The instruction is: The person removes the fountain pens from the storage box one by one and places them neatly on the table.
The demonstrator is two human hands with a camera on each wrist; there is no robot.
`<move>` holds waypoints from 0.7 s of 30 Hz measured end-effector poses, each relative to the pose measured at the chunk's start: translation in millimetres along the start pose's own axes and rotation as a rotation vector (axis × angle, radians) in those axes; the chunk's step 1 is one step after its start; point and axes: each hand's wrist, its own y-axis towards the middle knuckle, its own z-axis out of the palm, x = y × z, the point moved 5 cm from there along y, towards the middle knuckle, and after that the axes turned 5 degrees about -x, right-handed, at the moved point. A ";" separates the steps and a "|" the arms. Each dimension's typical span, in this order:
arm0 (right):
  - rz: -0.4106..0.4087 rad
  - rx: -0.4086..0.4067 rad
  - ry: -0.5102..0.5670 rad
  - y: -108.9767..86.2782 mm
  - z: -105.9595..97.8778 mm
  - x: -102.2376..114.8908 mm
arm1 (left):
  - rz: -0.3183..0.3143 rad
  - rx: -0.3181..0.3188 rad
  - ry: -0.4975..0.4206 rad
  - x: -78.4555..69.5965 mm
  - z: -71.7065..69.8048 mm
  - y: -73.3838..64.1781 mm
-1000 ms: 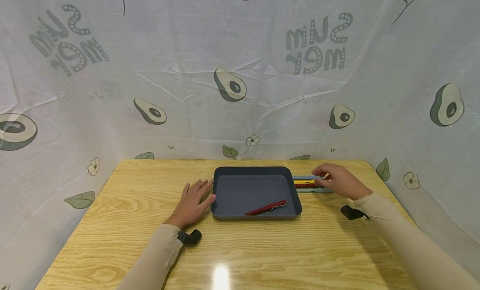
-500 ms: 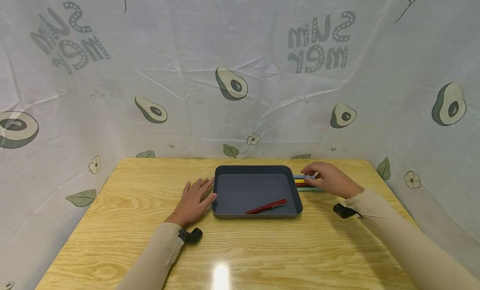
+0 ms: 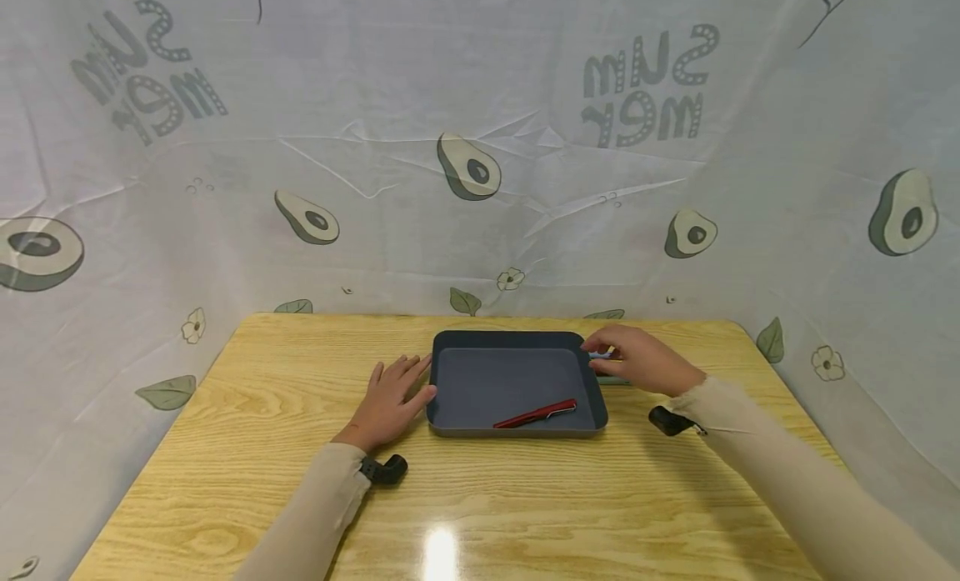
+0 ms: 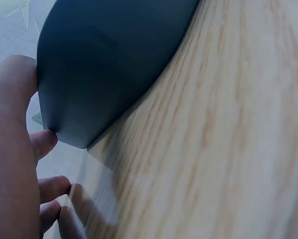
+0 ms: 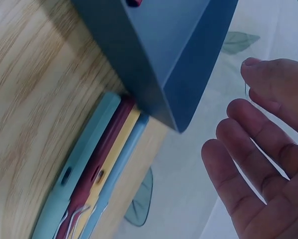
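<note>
Even, bright light falls from above me; a white glare spot sits on the table (image 3: 442, 552) near its front edge. Shadows under my arms are soft and short. My head view bends the backdrop at its edges. Both wrist views are soft: the tray (image 4: 109, 64) and my fingers (image 5: 248, 174) sit too close, the wood grain smeared.

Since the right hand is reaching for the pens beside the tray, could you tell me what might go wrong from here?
1. Four pens lie packed side by side against the tray, so the right hand might catch two or knock the row apart.
2. The fingers are open near the tray's corner and could bump it; the left hand touches only the opposite edge.
3. A nudged tray may send the red pen rolling inside.
</note>
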 end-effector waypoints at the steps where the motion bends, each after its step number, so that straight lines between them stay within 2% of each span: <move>1: -0.015 0.005 -0.008 1.8 1.8 2.6 | -0.001 0.001 0.001 0.2 -0.2 0.0; 6: -0.111 0.044 -0.064 10.8 11.4 16.6 | 0.000 0.000 0.006 2.0 0.0 -0.2; 11: -0.156 0.101 -0.096 19.4 20.1 29.8 | 0.016 -0.021 -0.008 0.5 -1.8 -1.6; 16: -0.162 0.180 -0.064 25.0 30.2 40.3 | 0.019 -0.027 -0.019 -2.3 -2.9 -2.2; 21: -0.183 0.254 -0.005 27.6 40.6 48.0 | -0.010 0.014 -0.010 -2.2 -2.1 0.2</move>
